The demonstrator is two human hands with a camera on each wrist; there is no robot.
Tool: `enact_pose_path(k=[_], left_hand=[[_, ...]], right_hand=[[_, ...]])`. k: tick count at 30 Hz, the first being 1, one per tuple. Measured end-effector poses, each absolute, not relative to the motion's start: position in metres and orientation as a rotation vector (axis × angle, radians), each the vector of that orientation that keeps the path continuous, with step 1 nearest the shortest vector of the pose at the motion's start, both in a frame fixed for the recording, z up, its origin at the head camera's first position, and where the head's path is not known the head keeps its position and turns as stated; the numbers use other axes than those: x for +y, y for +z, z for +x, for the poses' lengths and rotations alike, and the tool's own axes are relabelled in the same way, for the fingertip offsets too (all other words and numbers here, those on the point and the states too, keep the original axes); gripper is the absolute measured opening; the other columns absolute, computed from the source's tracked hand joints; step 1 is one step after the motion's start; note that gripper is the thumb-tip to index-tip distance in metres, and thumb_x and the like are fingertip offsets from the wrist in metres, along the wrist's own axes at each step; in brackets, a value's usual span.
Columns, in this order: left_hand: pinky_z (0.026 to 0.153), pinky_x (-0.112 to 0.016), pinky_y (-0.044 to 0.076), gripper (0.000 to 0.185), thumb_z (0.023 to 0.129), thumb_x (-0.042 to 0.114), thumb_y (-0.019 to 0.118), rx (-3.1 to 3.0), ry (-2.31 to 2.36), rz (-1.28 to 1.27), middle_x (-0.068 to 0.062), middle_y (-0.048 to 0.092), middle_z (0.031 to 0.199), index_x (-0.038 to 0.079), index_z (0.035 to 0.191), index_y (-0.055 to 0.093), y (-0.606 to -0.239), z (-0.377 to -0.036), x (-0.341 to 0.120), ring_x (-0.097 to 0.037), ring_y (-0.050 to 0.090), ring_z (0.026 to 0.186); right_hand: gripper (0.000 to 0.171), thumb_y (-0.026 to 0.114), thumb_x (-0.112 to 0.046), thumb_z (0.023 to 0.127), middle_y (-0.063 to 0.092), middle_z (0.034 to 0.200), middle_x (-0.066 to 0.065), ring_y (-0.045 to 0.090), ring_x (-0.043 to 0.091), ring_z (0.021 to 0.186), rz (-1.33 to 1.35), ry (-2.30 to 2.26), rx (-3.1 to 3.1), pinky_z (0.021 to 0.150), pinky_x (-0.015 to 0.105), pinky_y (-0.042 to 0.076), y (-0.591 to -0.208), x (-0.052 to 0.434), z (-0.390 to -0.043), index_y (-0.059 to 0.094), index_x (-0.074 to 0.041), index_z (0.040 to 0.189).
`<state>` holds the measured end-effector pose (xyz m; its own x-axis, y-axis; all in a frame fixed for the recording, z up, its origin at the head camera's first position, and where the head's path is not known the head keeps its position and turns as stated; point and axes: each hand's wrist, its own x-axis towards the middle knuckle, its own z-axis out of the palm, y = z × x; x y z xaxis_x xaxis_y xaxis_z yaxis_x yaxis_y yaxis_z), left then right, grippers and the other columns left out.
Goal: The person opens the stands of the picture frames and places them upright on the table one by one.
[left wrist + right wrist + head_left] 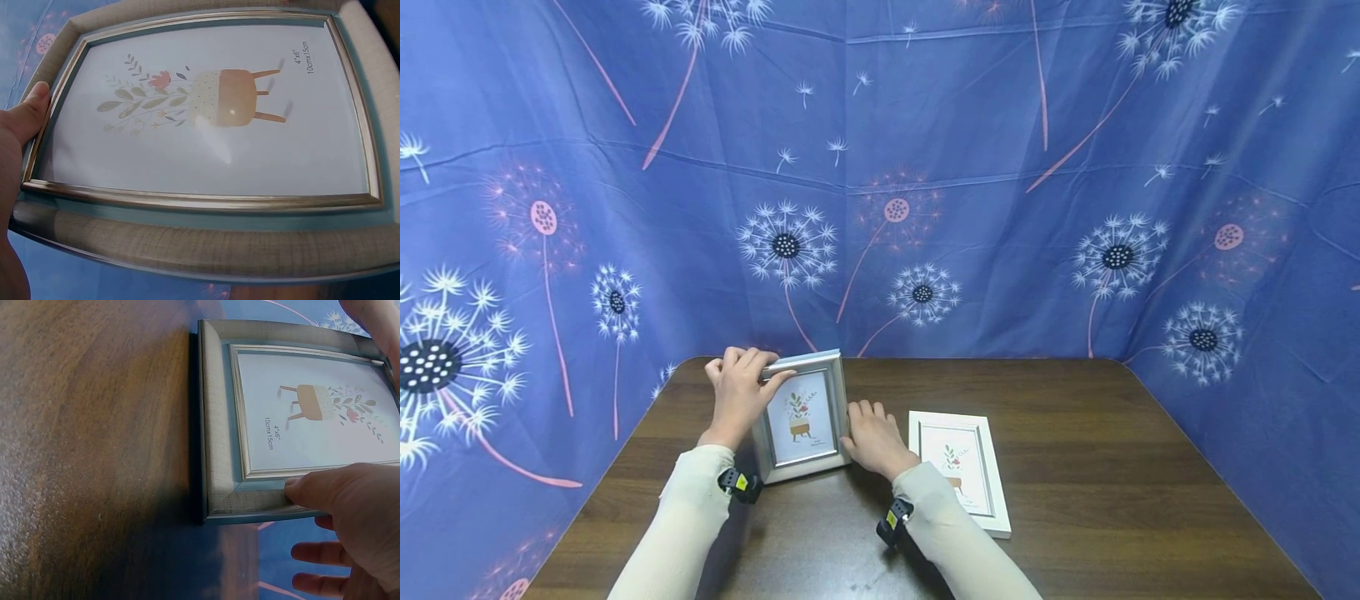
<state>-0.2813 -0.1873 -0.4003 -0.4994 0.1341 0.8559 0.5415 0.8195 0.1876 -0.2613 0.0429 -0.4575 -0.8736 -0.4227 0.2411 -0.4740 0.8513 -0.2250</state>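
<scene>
A silver-beige picture frame (801, 408) stands upright on the table, leaning slightly, its potted-plant print facing me. My left hand (741, 393) grips its top left corner, the thumb over the front and the other fingers behind. On the right side edge, my right hand (877, 439) holds the frame between its thumb and fingers. In the right wrist view the thumb (312, 487) presses on the front border. The left wrist view shows the print (206, 106) close up, marked 4"x6", with the left thumb (32, 112) at the frame's top edge.
A second, white picture frame (997, 504) with a similar print lies face up on the brown wooden table (1075, 433), partly hidden by the right forearm. Blue dandelion-patterned cloth (985, 233) hangs behind the table and along both sides.
</scene>
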Motion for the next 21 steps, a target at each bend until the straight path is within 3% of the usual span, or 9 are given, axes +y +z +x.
enact_pose_path(k=[5, 21], left_hand=[[0.082, -0.059, 0.023, 0.034, 0.071, 0.028, 0.087, -2.045, -0.549, -0.504, -0.008, 0.068, 0.084, 0.006, 0.091, 0.07, -0.4026, -0.2817, -0.1884, -0.031, 0.048, 0.084], [0.084, -0.06, 0.022, 0.033, 0.074, 0.027, 0.087, -2.073, -0.566, -0.49, -0.008, 0.068, 0.086, 0.006, 0.092, 0.07, -0.403, -0.2845, -0.1882, -0.031, 0.047, 0.085]], right_hand=[[0.044, 0.068, -0.03, 0.094, 0.058, 0.116, 0.013, 0.052, 0.029, 0.102, 0.704, 0.404, -2.846, 0.078, 0.041, 0.044, -0.4573, 0.042, -0.2603, 0.055, -0.002, 0.125], [0.042, 0.069, -0.03, 0.092, 0.058, 0.111, 0.013, 0.053, 0.03, 0.099, 0.707, 0.392, -2.825, 0.076, 0.041, 0.045, -0.4591, 0.0436, -0.2611, 0.055, -0.003, 0.122]])
